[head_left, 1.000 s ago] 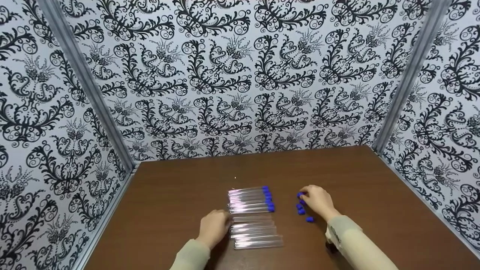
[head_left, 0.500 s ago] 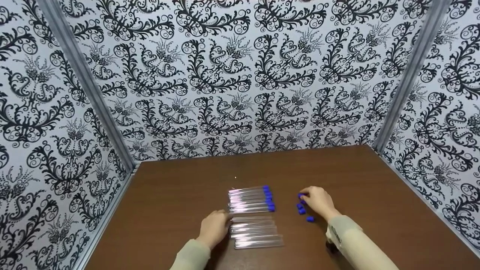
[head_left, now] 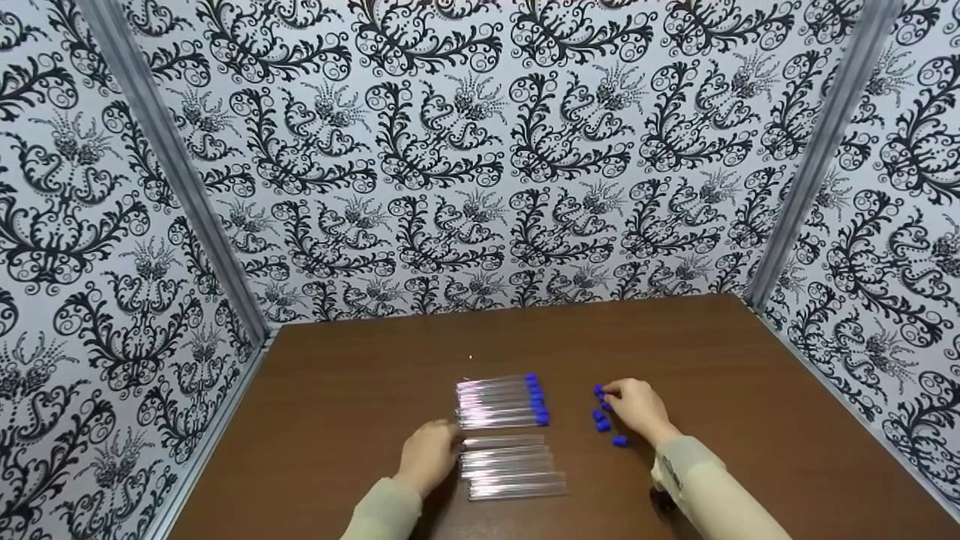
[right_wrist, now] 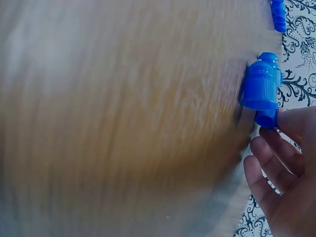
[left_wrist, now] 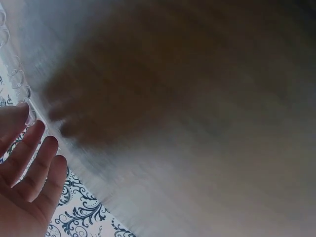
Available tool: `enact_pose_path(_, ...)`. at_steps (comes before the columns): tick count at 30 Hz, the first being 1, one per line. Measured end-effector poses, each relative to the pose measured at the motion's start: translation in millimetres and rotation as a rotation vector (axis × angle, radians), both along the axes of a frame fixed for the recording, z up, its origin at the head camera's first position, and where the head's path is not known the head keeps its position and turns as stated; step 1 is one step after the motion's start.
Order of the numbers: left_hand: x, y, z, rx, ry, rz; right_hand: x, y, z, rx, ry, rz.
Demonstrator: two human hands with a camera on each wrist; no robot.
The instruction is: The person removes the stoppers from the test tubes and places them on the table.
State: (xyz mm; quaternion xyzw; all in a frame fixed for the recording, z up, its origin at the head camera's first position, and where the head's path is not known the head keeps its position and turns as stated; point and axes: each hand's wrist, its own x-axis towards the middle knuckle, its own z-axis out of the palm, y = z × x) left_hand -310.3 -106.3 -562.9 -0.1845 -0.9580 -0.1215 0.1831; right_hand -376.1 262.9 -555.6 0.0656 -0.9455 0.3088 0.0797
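Note:
Two groups of clear test tubes lie side by side on the brown table (head_left: 360, 375). The far group of tubes (head_left: 495, 403) has blue caps on its right ends; the near group (head_left: 514, 474) is uncapped. My left hand (head_left: 429, 454) is at the left end of the farthest uncapped test tube (head_left: 502, 442), its thumb and index finger pinching the rounded tip. My right hand (head_left: 637, 409) is at the loose blue caps, with thumb and index finger around one small cap (right_wrist: 266, 119). A larger-looking cap (right_wrist: 260, 88) stands beside it in the right wrist view.
Several loose blue caps lie right of the tubes, among them one cap (head_left: 619, 441) nearest me and a pair (head_left: 601, 421) beyond it. Patterned wall panels (head_left: 465, 187) enclose the table at the back and sides, joined by grey metal posts (head_left: 821, 157).
My right hand has shifted slightly nearer me, off the farthest loose cap and onto the one beside it. My left hand stays at the tube's end.

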Motion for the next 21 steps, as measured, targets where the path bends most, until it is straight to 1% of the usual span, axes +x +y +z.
enact_pose_path(5, -1.9, 0.5, -1.0, 0.005, 0.01, 0.0, 0.4, -0.3, 0.3, -0.012, -0.016, -0.005)
enact_pose_path(9, -2.8, 0.4, -2.0, 0.016, -0.005, -0.001, 1.8, -0.9, 0.7, -0.001, -0.021, -0.002)
enact_pose_path(14, -2.3, 0.8, -1.5, 0.019, -0.036, 0.001, 3.9, -0.7, -0.5, 0.005, -0.013, 0.007)
enact_pose_path(21, -2.4, 2.7, 0.8, 0.027, -0.034, -0.002, 6.9, 1.4, -1.8, -0.024, 0.005, -0.003)
